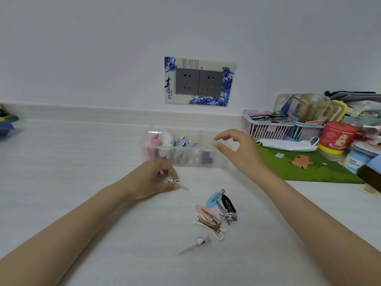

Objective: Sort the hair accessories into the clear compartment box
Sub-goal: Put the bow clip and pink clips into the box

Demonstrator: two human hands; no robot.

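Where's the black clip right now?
Head view, lower centre: the black clip lies on the table, just right of the blue clip.

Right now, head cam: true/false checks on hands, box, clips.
1. The left hand pinches a silver clip. True.
2. The right hand grips a clip. False: it holds nothing and hovers by the right end of the clear box.
3. The clear box is empty. False: several compartments hold accessories.
4. A pile of clips lies on the table, nearer the person than the box. True.
5. The glasses lie on the table. False: they rest on the pink basket.
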